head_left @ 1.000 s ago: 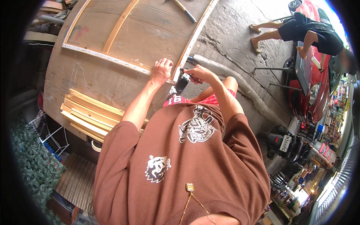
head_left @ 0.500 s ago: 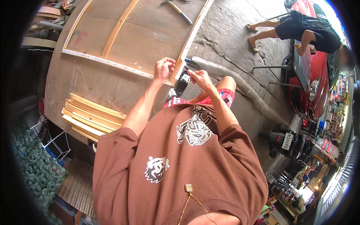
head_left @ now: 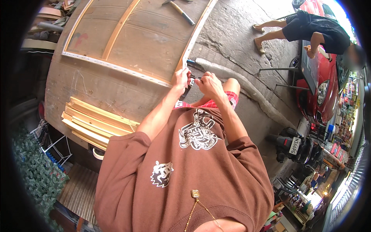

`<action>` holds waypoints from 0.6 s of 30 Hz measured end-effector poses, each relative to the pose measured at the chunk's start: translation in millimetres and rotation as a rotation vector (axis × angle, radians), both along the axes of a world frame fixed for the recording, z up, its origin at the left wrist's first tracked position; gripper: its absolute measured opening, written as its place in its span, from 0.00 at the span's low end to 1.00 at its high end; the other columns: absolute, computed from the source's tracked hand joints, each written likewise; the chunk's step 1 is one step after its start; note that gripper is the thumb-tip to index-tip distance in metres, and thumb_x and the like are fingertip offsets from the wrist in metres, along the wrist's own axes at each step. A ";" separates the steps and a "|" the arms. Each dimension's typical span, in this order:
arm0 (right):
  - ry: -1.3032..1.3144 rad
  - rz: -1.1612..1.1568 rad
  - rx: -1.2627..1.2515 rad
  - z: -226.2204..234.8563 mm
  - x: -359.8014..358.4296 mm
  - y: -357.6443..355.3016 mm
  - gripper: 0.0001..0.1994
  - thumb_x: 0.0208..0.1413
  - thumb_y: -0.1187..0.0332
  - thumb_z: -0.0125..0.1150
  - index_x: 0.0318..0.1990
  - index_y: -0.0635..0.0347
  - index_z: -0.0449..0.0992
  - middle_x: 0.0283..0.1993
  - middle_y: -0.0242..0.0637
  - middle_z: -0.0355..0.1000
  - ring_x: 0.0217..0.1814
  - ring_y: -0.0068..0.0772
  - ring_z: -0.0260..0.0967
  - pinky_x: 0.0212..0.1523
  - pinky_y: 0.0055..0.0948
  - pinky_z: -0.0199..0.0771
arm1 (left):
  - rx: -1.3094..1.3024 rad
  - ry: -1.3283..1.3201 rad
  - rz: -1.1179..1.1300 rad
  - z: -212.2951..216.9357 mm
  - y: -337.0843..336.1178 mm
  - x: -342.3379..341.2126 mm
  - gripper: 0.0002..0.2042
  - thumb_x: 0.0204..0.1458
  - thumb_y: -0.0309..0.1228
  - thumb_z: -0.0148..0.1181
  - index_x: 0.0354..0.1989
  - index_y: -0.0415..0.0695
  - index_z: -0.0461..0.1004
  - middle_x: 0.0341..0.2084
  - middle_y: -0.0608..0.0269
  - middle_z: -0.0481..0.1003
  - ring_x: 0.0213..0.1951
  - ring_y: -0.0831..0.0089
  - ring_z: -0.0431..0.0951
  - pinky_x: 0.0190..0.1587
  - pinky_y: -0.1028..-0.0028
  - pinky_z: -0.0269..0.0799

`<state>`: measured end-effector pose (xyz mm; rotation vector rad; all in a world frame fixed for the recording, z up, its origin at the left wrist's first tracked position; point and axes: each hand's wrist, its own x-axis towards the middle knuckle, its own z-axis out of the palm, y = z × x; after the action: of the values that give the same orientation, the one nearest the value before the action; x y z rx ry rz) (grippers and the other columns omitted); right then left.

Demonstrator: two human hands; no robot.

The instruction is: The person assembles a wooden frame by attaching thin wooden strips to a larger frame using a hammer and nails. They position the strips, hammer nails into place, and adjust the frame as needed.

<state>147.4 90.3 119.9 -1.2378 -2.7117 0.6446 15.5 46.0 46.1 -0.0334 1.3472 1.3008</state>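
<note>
A wooden frame (head_left: 116,66) with a white, dotted edge lies on the worktable, crossed by a wooden bar. At its near right corner my left hand (head_left: 181,79) is closed, its fingers gripping the frame's edge. Just to the right, my right hand (head_left: 210,84) is closed round a small dark tool (head_left: 196,77) that points at the left hand. Most of the tool is hidden by my fingers, so its kind cannot be made out. Farther off, a hammer (head_left: 181,12) with a wooden and dark handle lies within the frame's outline.
Several pale wood strips (head_left: 91,121) are stacked at the table's near left. A long whitish roll (head_left: 247,87) lies on the concrete floor. To the right are a person in dark clothes (head_left: 315,29), a red car (head_left: 326,89) and a motorcycle (head_left: 305,149).
My left hand has moved right and down onto the frame's corner. My right hand has turned and come closer to it with the dark tool. The frame has shifted slightly left in view.
</note>
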 end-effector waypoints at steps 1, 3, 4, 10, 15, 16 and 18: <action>0.011 -0.008 -0.011 5.4 -0.3 1.3 0.22 0.55 0.53 0.56 0.23 0.67 0.78 0.35 0.48 0.73 0.38 0.50 0.72 0.42 0.43 0.71 | 0.000 -0.042 -0.012 -1.7 -1.5 -4.4 0.12 0.58 0.39 0.52 0.28 0.44 0.71 0.16 0.70 0.68 0.13 0.82 0.65 0.15 0.81 0.59; 0.033 -0.022 -0.035 18.5 -1.8 5.5 0.22 0.55 0.53 0.56 0.23 0.68 0.78 0.38 0.49 0.73 0.40 0.51 0.72 0.43 0.43 0.71 | -0.009 -0.144 -0.031 -1.4 -3.2 -14.0 0.10 0.57 0.37 0.51 0.29 0.44 0.71 0.15 0.70 0.68 0.12 0.83 0.62 0.14 0.82 0.57; 0.038 -0.049 -0.088 20.2 -2.1 9.1 0.22 0.55 0.53 0.56 0.24 0.68 0.78 0.37 0.49 0.73 0.40 0.51 0.72 0.43 0.43 0.71 | -0.002 -0.156 -0.029 -2.6 -4.9 -17.3 0.10 0.57 0.36 0.50 0.28 0.43 0.71 0.15 0.70 0.68 0.12 0.83 0.62 0.14 0.82 0.56; -0.007 -0.130 -0.285 -0.4 -20.6 36.6 0.23 0.55 0.52 0.57 0.24 0.68 0.78 0.36 0.49 0.73 0.40 0.50 0.72 0.44 0.42 0.70 | 0.028 0.046 -0.046 14.0 -6.8 -22.8 0.10 0.55 0.35 0.50 0.32 0.42 0.74 0.16 0.70 0.69 0.15 0.83 0.64 0.15 0.82 0.58; 0.128 -0.050 -0.209 -0.6 -27.1 25.5 0.23 0.54 0.52 0.57 0.24 0.68 0.78 0.36 0.50 0.73 0.42 0.49 0.71 0.44 0.41 0.70 | 0.006 -0.104 -0.042 12.8 -2.6 -34.6 0.13 0.56 0.39 0.48 0.35 0.42 0.75 0.18 0.69 0.71 0.15 0.81 0.66 0.17 0.79 0.61; 0.149 -0.029 -0.176 -0.5 -28.7 21.3 0.22 0.54 0.52 0.57 0.24 0.67 0.79 0.36 0.50 0.73 0.42 0.49 0.70 0.44 0.41 0.70 | -0.005 -0.177 -0.024 12.3 -0.8 -37.3 0.14 0.56 0.40 0.48 0.35 0.43 0.75 0.18 0.69 0.71 0.15 0.81 0.66 0.17 0.79 0.61; 0.092 0.035 -0.151 0.5 -32.1 15.6 0.21 0.52 0.53 0.59 0.25 0.66 0.80 0.36 0.49 0.72 0.43 0.48 0.70 0.44 0.41 0.71 | 0.000 -0.190 -0.080 8.2 0.9 -41.4 0.18 0.57 0.47 0.50 0.33 0.44 0.75 0.19 0.69 0.72 0.13 0.80 0.66 0.18 0.78 0.61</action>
<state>115.3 105.9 120.4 -1.1611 -2.6569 0.9017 -25.9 46.9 54.4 -0.1000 1.1751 1.1993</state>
